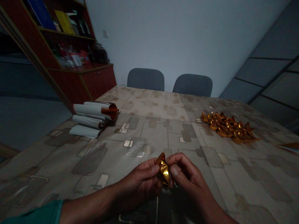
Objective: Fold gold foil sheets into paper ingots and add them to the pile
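A shiny gold folded-foil ingot is held up between my two hands near the table's front edge. My left hand grips its left side, thumb on the front and fingers curled behind and below. On the other side my right hand has its thumb and fingers at the ingot's right edge, close to the upper tip. The back of the ingot is hidden from me. Several similar gold foil ingots lie grouped in rows at the right of the table.
Left on the patterned tablecloth sits a curled stack of foil paper sheets, pale outside and gold inside. A flat gold piece lies at the right edge. Two grey chairs stand beyond the table, with a red-brown cabinet at the back left.
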The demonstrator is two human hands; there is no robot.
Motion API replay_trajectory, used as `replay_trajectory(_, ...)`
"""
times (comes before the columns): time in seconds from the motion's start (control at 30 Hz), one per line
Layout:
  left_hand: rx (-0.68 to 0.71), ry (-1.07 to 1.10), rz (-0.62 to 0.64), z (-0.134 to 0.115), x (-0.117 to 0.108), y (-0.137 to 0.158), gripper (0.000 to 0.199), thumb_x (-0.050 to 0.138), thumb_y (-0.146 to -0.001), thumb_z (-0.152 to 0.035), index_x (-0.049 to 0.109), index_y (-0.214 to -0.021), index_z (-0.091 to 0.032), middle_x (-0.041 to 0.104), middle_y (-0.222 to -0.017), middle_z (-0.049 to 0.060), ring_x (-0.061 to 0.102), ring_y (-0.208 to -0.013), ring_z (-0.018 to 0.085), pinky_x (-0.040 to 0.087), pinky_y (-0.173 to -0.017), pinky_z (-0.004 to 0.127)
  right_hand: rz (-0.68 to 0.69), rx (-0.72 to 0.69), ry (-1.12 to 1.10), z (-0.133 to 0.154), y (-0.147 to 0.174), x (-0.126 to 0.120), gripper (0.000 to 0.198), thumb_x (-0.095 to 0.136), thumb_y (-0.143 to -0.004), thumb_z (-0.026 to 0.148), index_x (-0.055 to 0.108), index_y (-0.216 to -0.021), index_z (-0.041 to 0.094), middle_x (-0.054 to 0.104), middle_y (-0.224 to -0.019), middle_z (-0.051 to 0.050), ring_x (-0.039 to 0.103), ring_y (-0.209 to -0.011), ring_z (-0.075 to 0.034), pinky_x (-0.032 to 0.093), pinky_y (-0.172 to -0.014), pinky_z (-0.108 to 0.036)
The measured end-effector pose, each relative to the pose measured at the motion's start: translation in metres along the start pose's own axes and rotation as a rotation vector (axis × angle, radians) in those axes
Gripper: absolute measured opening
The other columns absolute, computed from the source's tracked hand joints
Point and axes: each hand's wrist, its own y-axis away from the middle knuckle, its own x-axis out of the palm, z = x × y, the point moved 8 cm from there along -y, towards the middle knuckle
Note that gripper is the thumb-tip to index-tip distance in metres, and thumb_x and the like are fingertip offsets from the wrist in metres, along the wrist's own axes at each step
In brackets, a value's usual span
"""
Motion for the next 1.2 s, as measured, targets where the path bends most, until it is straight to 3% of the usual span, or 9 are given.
replay_trajectory(0.37, -0.009, -0.024, 0.033, 0.000, 0.003, 0.002, 0.013, 0.059, -0.097, -0.025, 0.061, -0.103, -0.013, 0.066, -0.094, 0.010, 0.067, -0.085, 0.013, 0.046, -0.073, 0.018, 0.064, 0.055, -0.201, -0.015, -0.005, 0.001, 0.026, 0.076, -0.086, 0.039, 0.060, -0.090, 0.020, 0.057, -0.068, 0.004, 0.047, -0.059, -0.008, 0.035, -0.058, -0.022)
replay_trajectory(0.77, 0.022, -0.188, -0.054, -0.003, -0.005, 0.000, 0.026, 0.073, -0.085, -0.033, 0.059, -0.098, -0.014, 0.069, -0.084, 0.009, 0.067, -0.070, 0.014, 0.046, -0.059, 0.020, 0.065, 0.118, -0.143, -0.015, -0.006, 0.000, 0.033, 0.078, -0.081, 0.046, 0.058, -0.087, 0.020, 0.056, -0.064, 0.004, 0.048, -0.057, -0.010, 0.035, -0.056, -0.025)
replay_trajectory(1.0, 0.064, -0.288, -0.069, -0.003, -0.008, 0.001, 0.037, 0.084, -0.073, -0.036, 0.062, -0.095, -0.015, 0.066, -0.082, 0.004, 0.063, -0.068, 0.013, 0.050, -0.067, 0.026, 0.073, 0.169, -0.192, -0.019, -0.005, 0.003, 0.037, 0.084, -0.076, 0.043, 0.056, -0.086, 0.020, 0.058, -0.070, 0.002, 0.049, -0.061, -0.011, 0.034, -0.057, -0.025)
replay_trajectory(1.2, 0.058, -0.330, -0.050, -0.003, -0.007, 0.000, 0.039, 0.081, -0.075, -0.041, 0.064, -0.097, -0.013, 0.067, -0.082, 0.007, 0.062, -0.065, 0.014, 0.047, -0.061, 0.024, 0.095, 0.148, -0.189, -0.015, -0.005, 0.003, 0.032, 0.077, -0.084, 0.044, 0.060, -0.085, 0.017, 0.051, -0.063, 0.005, 0.041, -0.056, -0.008, 0.028, -0.054, -0.022)
